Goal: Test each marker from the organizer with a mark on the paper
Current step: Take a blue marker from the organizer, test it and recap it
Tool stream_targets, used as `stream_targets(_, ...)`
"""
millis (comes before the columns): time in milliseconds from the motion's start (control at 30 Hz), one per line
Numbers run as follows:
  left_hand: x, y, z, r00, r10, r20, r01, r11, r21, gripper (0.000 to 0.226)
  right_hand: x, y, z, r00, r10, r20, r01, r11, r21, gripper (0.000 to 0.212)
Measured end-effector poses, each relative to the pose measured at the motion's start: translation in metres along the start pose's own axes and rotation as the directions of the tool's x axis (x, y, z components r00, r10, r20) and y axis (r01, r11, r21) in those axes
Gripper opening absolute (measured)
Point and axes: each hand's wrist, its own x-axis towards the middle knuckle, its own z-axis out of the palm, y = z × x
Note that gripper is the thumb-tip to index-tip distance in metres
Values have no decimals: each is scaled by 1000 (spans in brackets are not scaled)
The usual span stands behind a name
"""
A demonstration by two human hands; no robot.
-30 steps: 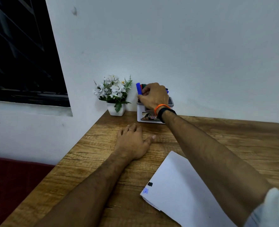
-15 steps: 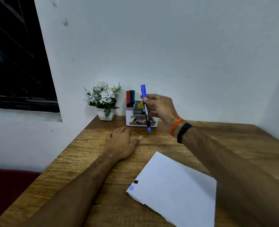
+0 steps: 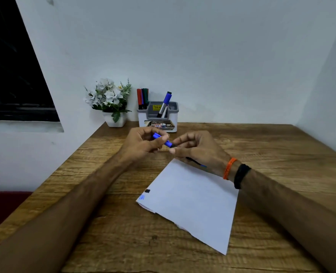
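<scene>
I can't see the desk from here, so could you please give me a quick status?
Left hand grips blue marker cap end; right hand grips barrel. Paper shows two marks. Nothing in the way.

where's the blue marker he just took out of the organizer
In the head view the blue marker is held above the table's middle, gripped between the left hand and the right hand, just in front of the organizer and beyond the paper.

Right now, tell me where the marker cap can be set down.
Bare wood lies right of the paper, toward the table edge, and left of it beyond the left forearm. Crowded: the back, where the organizer and flower pot stand, and the middle, where both hands hold the blue marker.
</scene>
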Motion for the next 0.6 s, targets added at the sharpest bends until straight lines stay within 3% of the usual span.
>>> stream_targets(133, -1, 1, -8, 1000, -24, -17, 23, 999, -33, 19, -4, 0, -14, 1000, 7, 0, -7, 1000, -21, 17)
stream_targets(300, -6, 3, -5, 994, -14, 104, 9, 999, 40, 22, -2, 3, -11, 994, 28, -102, -2, 968, 249, 11)
stream_targets(367, -7, 4, -4, 985, -2, 174, -19, 993, 119, 18, -1, 6, -5, 995, 49, -86, -19, 948, 319, 6)
stream_targets(467, -10, 5, 1, 966, 49, 253, -114, 962, 248, 11, -4, 6, 3, 999, 27, -37, -15, 957, 289, 4)
stream_targets(600, -13, 7, 6, 953, 124, 276, -241, 862, 445, 14, -4, 7, 10, 1000, 13, -14, -7, 947, 320, 10)
